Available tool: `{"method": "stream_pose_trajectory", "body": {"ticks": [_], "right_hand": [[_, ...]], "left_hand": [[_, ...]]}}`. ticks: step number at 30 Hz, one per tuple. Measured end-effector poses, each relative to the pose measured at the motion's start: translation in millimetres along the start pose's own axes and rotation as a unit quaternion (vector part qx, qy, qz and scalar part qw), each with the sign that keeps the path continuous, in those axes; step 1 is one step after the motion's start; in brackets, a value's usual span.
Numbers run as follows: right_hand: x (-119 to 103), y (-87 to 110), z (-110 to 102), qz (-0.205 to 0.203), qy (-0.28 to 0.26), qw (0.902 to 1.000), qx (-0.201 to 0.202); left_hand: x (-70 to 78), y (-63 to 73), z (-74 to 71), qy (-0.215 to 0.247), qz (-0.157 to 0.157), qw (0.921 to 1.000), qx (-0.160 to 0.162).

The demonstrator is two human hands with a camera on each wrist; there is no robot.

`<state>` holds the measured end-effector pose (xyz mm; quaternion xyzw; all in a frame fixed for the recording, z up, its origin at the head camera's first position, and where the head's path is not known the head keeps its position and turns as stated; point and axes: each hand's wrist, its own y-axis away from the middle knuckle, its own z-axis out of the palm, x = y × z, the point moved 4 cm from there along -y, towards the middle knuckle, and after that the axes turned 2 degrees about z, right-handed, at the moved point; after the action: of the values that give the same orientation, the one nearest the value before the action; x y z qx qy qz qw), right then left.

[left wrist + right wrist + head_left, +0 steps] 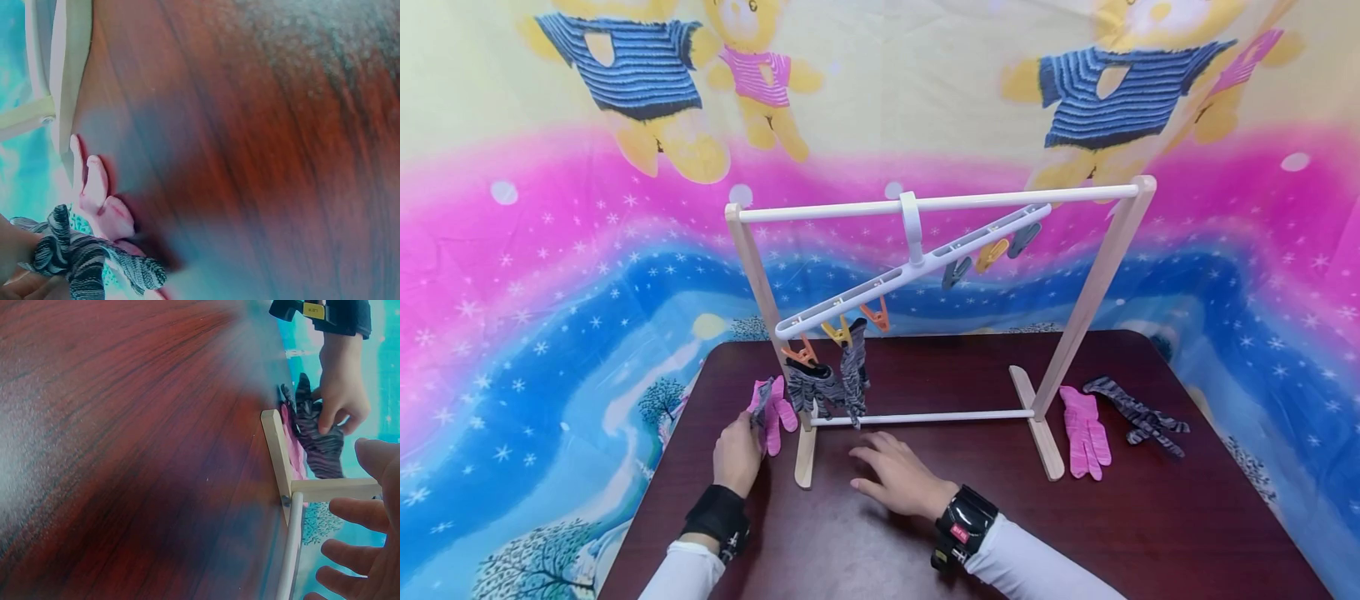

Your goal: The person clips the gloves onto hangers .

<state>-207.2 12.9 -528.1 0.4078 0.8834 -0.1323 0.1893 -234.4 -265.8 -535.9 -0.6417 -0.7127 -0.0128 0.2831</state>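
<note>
My left hand (737,454) pinches a grey-black striped knit glove (320,447) just left of the rack, above a pink glove (773,417) that lies on the table. In the left wrist view, the fingers of the striped glove (86,259) dangle from the hand. My right hand (901,477) is held with fingers spread before the rack's lower bar, holding nothing. Dark striped knitwear (820,387) hangs from the orange clip (801,353) and yellow clip (837,333) at the low left end of the white clip hanger (915,271); whether it is one piece or two I cannot tell.
A wooden rack (1086,308) with a white top bar (827,210) carries the tilted hanger. Another orange clip (877,315) and grey-blue and yellow clips (992,254) hang without gloves. Right of the rack lie a pink glove (1084,433) and a striped glove (1138,415).
</note>
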Motion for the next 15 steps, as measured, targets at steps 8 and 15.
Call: {"method": "stream_pose_trajectory", "body": {"ticks": [8,15], "right_hand": [[1.4,1.6,-2.6,0.002,0.002,1.0000,-0.005],[4.5,2.3,-4.1,0.002,0.009,0.9999,-0.006]], "left_hand": [[3.5,1.0,-10.7,0.034,0.000,0.9981,0.050],[9.1,4.6,-19.8,0.059,-0.017,0.9956,0.071]]}}
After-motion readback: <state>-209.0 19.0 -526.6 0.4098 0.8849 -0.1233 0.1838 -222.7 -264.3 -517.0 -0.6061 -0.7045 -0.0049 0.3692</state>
